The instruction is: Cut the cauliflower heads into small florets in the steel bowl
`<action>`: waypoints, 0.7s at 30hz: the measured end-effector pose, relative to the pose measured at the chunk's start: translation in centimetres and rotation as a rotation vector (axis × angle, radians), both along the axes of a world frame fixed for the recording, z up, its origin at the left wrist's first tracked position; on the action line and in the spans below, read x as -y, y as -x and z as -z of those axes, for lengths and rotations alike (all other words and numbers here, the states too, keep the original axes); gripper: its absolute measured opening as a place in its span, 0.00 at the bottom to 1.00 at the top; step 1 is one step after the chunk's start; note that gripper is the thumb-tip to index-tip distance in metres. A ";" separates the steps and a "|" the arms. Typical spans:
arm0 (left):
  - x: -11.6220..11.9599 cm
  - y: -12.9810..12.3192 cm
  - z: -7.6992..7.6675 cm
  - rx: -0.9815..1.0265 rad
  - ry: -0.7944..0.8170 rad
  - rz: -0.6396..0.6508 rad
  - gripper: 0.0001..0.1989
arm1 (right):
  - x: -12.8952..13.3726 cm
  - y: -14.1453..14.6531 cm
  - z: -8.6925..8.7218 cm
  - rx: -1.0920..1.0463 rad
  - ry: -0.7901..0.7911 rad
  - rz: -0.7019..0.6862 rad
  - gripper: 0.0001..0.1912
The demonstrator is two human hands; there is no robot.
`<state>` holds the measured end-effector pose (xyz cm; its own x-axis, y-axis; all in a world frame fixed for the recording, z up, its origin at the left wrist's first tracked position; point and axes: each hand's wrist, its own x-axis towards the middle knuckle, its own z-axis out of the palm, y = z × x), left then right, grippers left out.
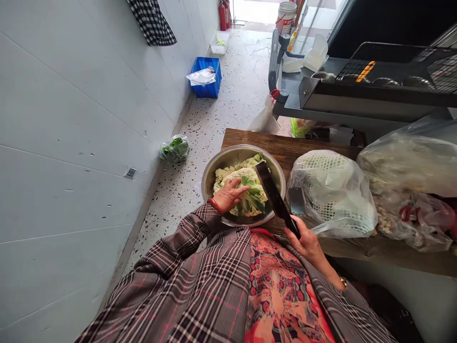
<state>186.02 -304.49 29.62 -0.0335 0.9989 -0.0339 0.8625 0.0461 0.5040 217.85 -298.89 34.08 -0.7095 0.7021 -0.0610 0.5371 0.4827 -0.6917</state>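
A wide metal bowl [208, 190] holds pale cauliflower [246, 172] with green leaves and stalks. My left hand [228, 194] reaches into it, fingers curled over the cauliflower beside the leafy stem. In my right hand [306, 242] is a knife [272, 191] with a long, dark blade, its handle wrapped by my fingers. The blade slants up and left across the bowl's right rim, above the cauliflower; whether it touches anything there I cannot tell.
The bowl stands on a wooden table [246, 137]. To its right are a plastic-wrapped white basket [326, 190] and clear bags [410, 166]. Bagged greens [174, 148] and a blue crate [210, 88] lie along the left wall. A metal cart [293, 97] stands beyond the table.
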 end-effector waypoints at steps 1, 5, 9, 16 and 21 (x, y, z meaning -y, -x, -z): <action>-0.4 0.3 0.0 0.021 -0.003 0.004 0.29 | 0.2 0.1 0.5 -0.006 0.008 0.000 0.21; -1.0 0.6 0.1 0.058 -0.006 -0.038 0.22 | 0.7 0.3 1.5 -0.022 0.052 0.001 0.21; -0.5 -0.6 0.1 0.124 -0.049 -0.256 0.20 | 0.8 0.3 1.0 -0.044 0.062 0.026 0.20; -1.3 -0.7 1.0 0.201 -0.096 -0.685 0.06 | 0.7 0.8 0.5 -0.071 0.082 0.012 0.19; -1.6 0.0 1.4 0.242 -0.116 -0.612 0.06 | 0.2 1.2 1.2 -0.038 0.102 -0.055 0.19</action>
